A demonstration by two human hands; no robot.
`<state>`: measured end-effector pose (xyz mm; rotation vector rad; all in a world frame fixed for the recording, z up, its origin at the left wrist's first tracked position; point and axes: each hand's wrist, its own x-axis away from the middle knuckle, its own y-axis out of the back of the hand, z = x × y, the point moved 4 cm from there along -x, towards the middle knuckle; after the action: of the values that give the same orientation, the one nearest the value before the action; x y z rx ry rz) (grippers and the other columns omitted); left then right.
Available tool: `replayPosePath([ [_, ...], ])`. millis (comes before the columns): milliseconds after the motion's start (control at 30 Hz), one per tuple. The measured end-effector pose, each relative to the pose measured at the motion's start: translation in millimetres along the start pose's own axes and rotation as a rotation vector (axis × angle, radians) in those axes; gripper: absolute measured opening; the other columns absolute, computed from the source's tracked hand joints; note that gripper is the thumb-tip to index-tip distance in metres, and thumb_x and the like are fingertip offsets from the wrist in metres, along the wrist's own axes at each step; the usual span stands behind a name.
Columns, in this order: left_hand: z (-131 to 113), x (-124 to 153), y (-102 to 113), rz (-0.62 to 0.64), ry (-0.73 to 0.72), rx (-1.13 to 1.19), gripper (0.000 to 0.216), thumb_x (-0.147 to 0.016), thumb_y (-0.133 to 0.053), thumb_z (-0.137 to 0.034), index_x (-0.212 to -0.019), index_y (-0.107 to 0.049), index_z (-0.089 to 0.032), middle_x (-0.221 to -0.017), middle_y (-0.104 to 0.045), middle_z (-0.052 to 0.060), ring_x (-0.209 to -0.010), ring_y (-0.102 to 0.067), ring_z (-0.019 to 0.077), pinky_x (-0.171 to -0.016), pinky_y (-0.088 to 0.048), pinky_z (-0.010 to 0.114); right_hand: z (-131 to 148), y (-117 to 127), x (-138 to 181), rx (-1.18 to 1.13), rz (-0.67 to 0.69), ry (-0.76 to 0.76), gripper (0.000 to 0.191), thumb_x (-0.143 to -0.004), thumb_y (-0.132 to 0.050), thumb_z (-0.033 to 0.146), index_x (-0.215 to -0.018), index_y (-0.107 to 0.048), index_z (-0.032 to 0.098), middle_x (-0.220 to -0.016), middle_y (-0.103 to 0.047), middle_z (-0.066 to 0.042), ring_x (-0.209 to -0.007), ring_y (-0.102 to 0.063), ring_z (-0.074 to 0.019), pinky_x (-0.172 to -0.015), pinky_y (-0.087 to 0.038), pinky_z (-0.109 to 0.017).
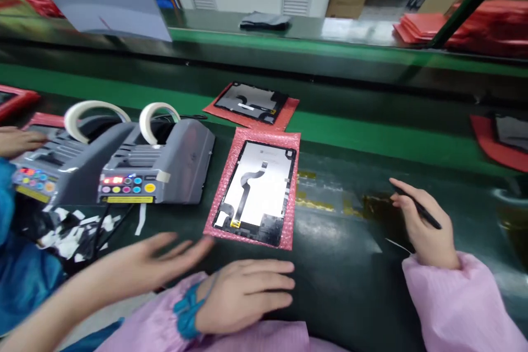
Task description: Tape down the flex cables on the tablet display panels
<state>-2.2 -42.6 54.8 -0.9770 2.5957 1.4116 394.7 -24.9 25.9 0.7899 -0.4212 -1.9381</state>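
Observation:
My left hand, in a pink sleeve with a blue wrist strap, lies flat on the dark bench with its fingers stretched out and holds nothing. Just beyond it lies a tablet panel, back side up, on a pink bubble-wrap sheet. My right hand rests on the bench to the right, fingers pinched round a thin black stick-like tool. A co-worker's bare forearm and open hand reach in from the left, close to my left hand, blurred by motion.
Two grey tape dispensers with white tape rolls stand at the left, and another hand rests by them. A green conveyor carries more panels on red sheets. Red bags are stacked at the back right.

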Motion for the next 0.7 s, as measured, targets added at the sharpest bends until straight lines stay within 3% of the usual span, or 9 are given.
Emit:
replayPosePath([
  [67, 13, 14, 16, -0.023, 0.032, -0.041, 0.037, -0.104, -0.052, -0.023, -0.135, -0.067, -0.037, -0.127, -0.076, 0.003, -0.129, -0.067, 0.0226, -0.102, -0.062, 0.037, 1, 7, 15, -0.026, -0.043, -0.073, 0.041, -0.101, -0.055, 0.053, -0.127, -0.070, 0.026, -0.097, -0.074, -0.006, -0.081, -0.069, -0.0227, -0.085, -0.056, -0.042],
  [167, 34, 26, 29, -0.080, 0.147, -0.211, 0.041, -0.100, -0.055, -0.012, -0.137, -0.064, -0.028, -0.137, -0.070, 0.009, -0.145, -0.052, 0.0278, -0.116, -0.051, 0.048, -7, 13, 30, 0.033, -0.044, -0.127, 0.046, -0.102, -0.049, 0.055, -0.135, -0.063, 0.026, -0.109, -0.076, -0.009, -0.097, -0.073, -0.0269, -0.092, -0.056, -0.047],
  [300, 55, 41, 29, -0.177, 0.389, -0.411, 0.039, -0.101, -0.059, -0.024, -0.140, -0.056, -0.023, -0.151, -0.054, 0.015, -0.153, -0.040, 0.0360, -0.118, -0.046, 0.058, -24, 12, 33, 0.338, 0.042, -0.055, 0.059, -0.095, -0.049, 0.069, -0.130, -0.065, 0.024, -0.122, -0.074, -0.014, -0.110, -0.071, -0.0359, -0.096, -0.055, -0.054],
  [400, 60, 49, 17, -0.183, 0.500, -0.388, 0.046, -0.104, -0.054, -0.031, -0.148, -0.044, -0.022, -0.158, -0.046, 0.017, -0.149, -0.047, 0.0340, -0.117, -0.049, 0.054, -33, 6, 28, 0.418, 0.098, 0.014, 0.066, -0.092, -0.050, 0.072, -0.131, -0.063, 0.021, -0.129, -0.071, -0.018, -0.118, -0.068, -0.0400, -0.101, -0.053, -0.057],
  [567, 53, 44, 4, -0.222, 0.537, -0.390, 0.046, -0.103, -0.057, -0.039, -0.146, -0.049, -0.023, -0.150, -0.056, 0.016, -0.137, -0.059, 0.0336, -0.111, -0.054, 0.053, -33, 2, 21, 0.384, 0.108, 0.008, 0.064, -0.093, -0.048, 0.074, -0.128, -0.062, 0.022, -0.135, -0.068, -0.020, -0.128, -0.064, -0.0434, -0.105, -0.050, -0.063],
  [700, 47, 45, 5, -0.247, 0.523, -0.111, 0.047, -0.100, -0.063, -0.043, -0.144, -0.055, -0.026, -0.145, -0.061, 0.014, -0.135, -0.059, 0.0319, -0.114, -0.051, 0.054, -27, 12, 32, 0.374, 0.062, -0.045, 0.054, -0.092, -0.053, 0.072, -0.129, -0.064, 0.035, -0.130, -0.072, -0.015, -0.114, -0.070, -0.0445, -0.089, -0.055, -0.063],
])
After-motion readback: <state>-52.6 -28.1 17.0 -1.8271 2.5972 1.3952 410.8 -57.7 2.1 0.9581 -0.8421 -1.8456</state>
